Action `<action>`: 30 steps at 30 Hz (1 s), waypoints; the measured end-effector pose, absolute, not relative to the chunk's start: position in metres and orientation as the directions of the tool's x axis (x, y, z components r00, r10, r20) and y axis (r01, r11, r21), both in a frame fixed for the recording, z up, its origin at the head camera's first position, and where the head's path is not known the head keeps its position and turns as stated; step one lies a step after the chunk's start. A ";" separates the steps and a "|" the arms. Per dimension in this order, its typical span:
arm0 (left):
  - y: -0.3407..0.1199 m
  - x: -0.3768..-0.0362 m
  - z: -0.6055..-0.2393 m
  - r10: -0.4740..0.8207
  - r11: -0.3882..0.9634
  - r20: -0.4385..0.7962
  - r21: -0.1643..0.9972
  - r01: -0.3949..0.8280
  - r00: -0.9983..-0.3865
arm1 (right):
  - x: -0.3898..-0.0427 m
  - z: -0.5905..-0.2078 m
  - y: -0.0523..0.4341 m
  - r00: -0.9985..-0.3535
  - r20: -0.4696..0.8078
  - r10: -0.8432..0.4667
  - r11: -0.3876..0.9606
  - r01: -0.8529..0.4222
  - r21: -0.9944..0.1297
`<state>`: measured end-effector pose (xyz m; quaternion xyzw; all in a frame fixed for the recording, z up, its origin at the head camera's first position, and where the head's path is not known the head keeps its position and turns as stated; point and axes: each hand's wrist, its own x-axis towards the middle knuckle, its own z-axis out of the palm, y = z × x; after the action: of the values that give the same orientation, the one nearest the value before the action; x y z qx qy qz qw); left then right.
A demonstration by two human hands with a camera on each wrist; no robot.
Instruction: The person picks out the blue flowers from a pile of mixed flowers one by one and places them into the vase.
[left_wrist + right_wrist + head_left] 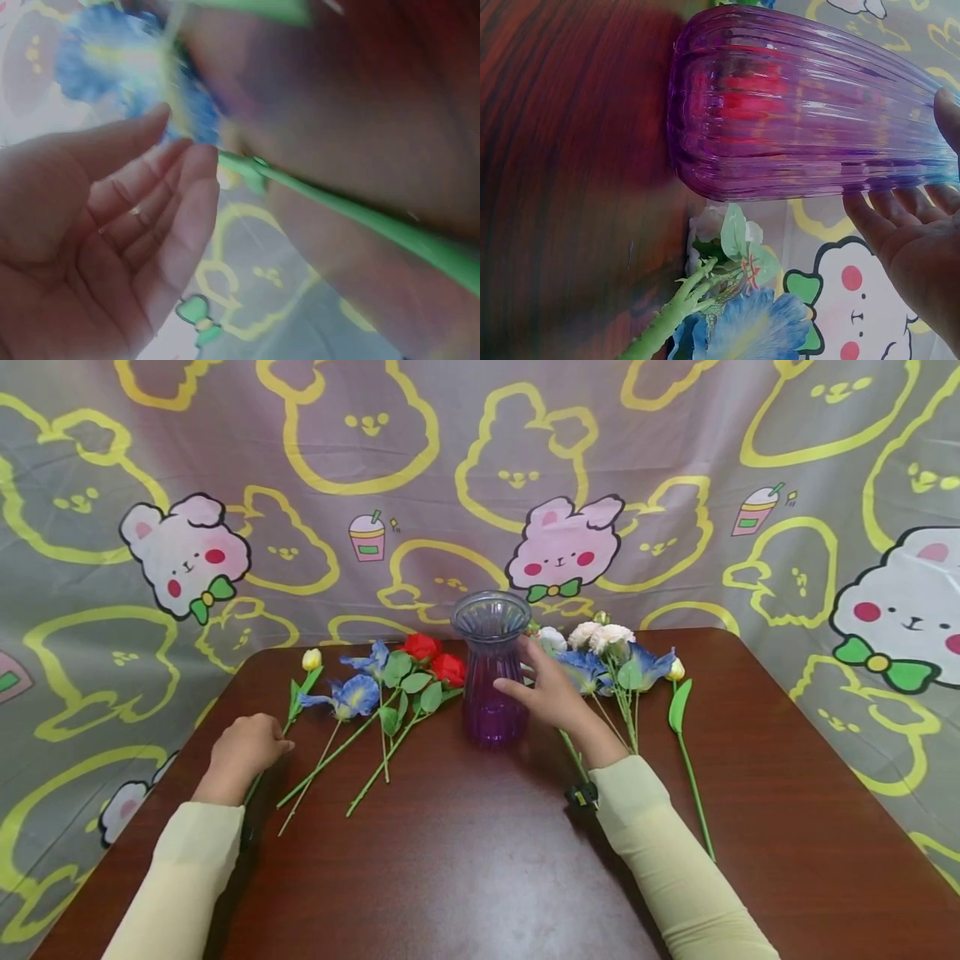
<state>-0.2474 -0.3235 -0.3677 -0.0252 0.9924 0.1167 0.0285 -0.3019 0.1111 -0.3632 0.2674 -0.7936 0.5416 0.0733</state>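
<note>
Your right hand (551, 693) lies with fingers loosely spread against the right side of the purple ribbed glass vase (491, 672), which stands upright and empty near the far middle of the brown table (465, 860). Your left hand (243, 752) sits well left of the vase, fingers loosely curled at the stem of the yellow tulip (311, 658); from the head view I cannot tell whether it has the stem pinched, though the left wrist view shows the fingers (187, 187) relaxed with the green stem (360, 217) just at their tips, probably not yet gripped. To do this well, keep your right palm steady on the vase so it does not tip, and take the tulip low on its stem. Blue and red flowers (390, 677) lie left of the vase, white and blue ones (607, 652) right of it, partly behind your right hand. The left wrist view is blurred.
</note>
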 end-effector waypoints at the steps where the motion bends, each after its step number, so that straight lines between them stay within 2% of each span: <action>1: -0.319 -0.248 -0.366 -0.022 0.971 -0.054 0.236 -0.034 -0.998 | -0.302 -0.363 0.111 -0.846 0.407 -0.346 0.271 -0.505 -0.819; 9: -0.282 -0.250 -0.364 0.148 0.945 0.002 0.296 0.142 -0.989 | -0.302 -0.364 0.112 -0.843 0.414 -0.343 0.231 -0.503 -0.833; 20: -0.247 -0.254 -0.374 0.237 0.926 0.092 0.280 0.254 -0.967 | -0.303 -0.364 0.113 -0.838 0.420 -0.350 0.241 -0.513 -0.824; 24: -0.236 -0.256 -0.379 0.247 0.916 0.082 0.307 0.260 -0.966 | -0.303 -0.364 0.112 -0.836 0.426 -0.345 0.248 -0.519 -0.818; 30: -0.226 -0.259 -0.387 0.220 0.906 0.010 0.369 0.208 -0.975 | -0.301 -0.364 0.111 -0.840 0.419 -0.345 0.255 -0.514 -0.819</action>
<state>-0.2593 -0.2258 -0.3871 0.1098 0.9760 0.1872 0.0158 -0.3014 0.1109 -0.3636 0.2724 -0.7885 0.5460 0.0773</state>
